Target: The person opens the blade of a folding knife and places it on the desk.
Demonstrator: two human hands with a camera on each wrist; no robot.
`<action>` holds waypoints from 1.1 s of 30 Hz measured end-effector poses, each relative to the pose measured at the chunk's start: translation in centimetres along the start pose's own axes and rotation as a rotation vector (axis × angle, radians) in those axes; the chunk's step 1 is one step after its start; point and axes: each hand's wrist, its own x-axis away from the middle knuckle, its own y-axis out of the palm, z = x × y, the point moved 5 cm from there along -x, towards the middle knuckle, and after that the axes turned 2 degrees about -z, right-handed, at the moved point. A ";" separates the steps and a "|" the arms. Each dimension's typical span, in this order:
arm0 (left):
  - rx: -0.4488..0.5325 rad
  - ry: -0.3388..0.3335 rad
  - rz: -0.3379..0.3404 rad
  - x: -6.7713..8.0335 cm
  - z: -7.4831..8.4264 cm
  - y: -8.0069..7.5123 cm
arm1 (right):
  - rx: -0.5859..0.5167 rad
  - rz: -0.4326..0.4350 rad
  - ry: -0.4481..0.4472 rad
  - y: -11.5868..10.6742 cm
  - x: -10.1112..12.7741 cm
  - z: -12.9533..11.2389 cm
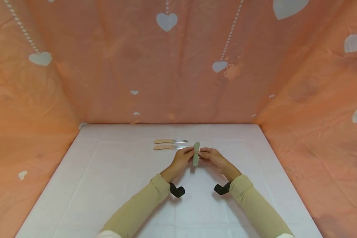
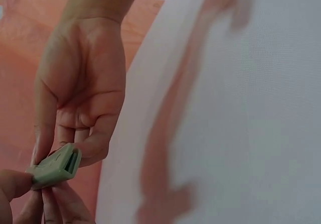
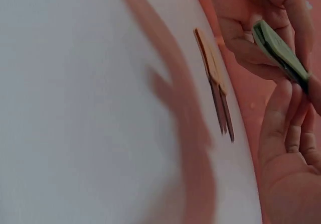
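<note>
1. Pale green handle [image 1: 196, 154], a dark slot along one edge, held above the white tabletop [image 1: 92, 185] between both hands; no blade shows extended.
2. Grip: left hand [image 1: 182, 161] pinches it from the left, right hand [image 1: 215, 159] from the right. Neither clearly nearer.
3. Long axis: roughly near–far in the head view; exact tilt cannot be told.
4. Two tan-handled knives, the far knife [image 1: 163, 141] and the near knife [image 1: 163, 147], lie left and far of the grip, side by side, blades rightward, crosswise to the green handle. Left hand nearer them; near knife's tip hidden behind it.
5. Tabletop stretches right and near; its far edge meets orange cloth [image 1: 178, 96] beyond the knives.
</note>
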 end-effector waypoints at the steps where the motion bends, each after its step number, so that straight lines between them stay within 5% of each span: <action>1: 0.001 -0.010 0.002 0.1 -0.2 -0.3 | 0.017 0.002 -0.002 0.3 0.0 -0.1; 14: 0.020 -0.035 -0.002 3.2 0.2 -2.8 | 0.054 -0.010 0.001 4.0 0.2 0.0; 22: 0.004 -0.099 0.045 5.8 -0.8 -4.9 | 0.078 -0.077 0.037 6.6 0.1 1.5; 33: 0.057 -0.115 0.086 7.3 -0.8 -5.4 | -0.015 -0.120 0.064 8.1 0.2 2.2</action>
